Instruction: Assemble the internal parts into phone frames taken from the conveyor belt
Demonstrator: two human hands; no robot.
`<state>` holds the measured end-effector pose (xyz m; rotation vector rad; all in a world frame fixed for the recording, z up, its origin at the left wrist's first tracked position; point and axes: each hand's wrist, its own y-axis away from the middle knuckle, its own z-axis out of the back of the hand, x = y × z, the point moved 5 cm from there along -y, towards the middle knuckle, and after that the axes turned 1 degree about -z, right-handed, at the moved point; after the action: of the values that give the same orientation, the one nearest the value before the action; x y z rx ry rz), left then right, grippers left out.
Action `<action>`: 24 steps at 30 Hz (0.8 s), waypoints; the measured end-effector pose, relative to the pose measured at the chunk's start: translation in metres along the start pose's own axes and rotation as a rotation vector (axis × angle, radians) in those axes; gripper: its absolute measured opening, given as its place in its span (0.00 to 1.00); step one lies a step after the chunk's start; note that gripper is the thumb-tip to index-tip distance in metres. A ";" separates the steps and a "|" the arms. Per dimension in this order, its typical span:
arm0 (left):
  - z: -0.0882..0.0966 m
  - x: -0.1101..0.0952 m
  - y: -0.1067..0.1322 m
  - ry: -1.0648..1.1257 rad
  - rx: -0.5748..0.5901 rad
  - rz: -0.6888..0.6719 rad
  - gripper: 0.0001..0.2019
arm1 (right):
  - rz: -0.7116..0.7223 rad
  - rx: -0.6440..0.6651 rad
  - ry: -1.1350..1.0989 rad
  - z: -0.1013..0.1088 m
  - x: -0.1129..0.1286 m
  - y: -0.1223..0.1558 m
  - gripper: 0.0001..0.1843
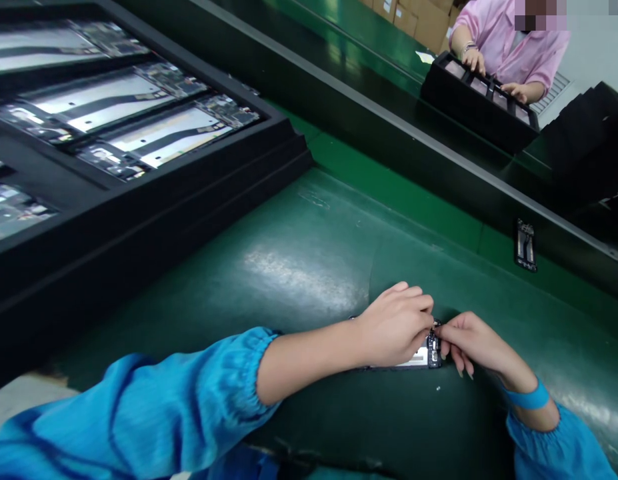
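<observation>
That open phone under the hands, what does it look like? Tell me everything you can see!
The open phone lies flat on the green worktop, lengthwise across the view. It has a thin dark frame, a silvery, metal-looking panel and, at the right end, a dark circuit strip with small pale parts. The left hand and forearm hide much of it; fingertips of the right hand seem to touch its upper right corner.

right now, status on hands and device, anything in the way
Left hand over device, right hand at its right end. Device flat on green surface, partly hidden by left hand. Black tray off left, apart.
</observation>
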<state>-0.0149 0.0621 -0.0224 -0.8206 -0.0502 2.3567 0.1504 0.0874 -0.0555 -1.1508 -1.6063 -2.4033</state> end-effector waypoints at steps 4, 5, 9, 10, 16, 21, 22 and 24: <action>0.000 0.002 -0.001 0.007 -0.012 0.011 0.07 | -0.011 0.027 -0.022 -0.001 -0.001 -0.001 0.26; 0.000 0.003 -0.001 0.005 -0.013 0.015 0.07 | -0.016 0.034 -0.025 -0.001 -0.002 -0.001 0.26; -0.002 0.003 -0.005 0.005 -0.003 0.023 0.08 | -0.035 0.049 -0.022 0.001 -0.005 -0.003 0.26; -0.003 0.003 -0.007 0.005 0.002 0.027 0.08 | -0.041 0.054 -0.017 0.001 -0.005 -0.004 0.25; -0.008 0.001 -0.013 -0.032 0.031 0.059 0.07 | -0.044 -0.101 0.222 0.003 0.003 -0.002 0.24; -0.001 0.002 -0.011 -0.070 -0.018 0.127 0.06 | 0.196 -0.233 0.281 0.005 0.014 0.014 0.23; 0.002 0.001 -0.008 -0.071 -0.035 0.120 0.07 | 0.289 -0.257 0.236 0.006 0.017 0.021 0.22; 0.009 -0.002 0.001 -0.077 -0.064 0.064 0.09 | 0.480 -0.379 0.147 0.011 0.020 0.037 0.21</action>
<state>-0.0197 0.0614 -0.0140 -0.7722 -0.1347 2.4574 0.1573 0.0858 -0.0124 -1.1983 -0.7369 -2.4326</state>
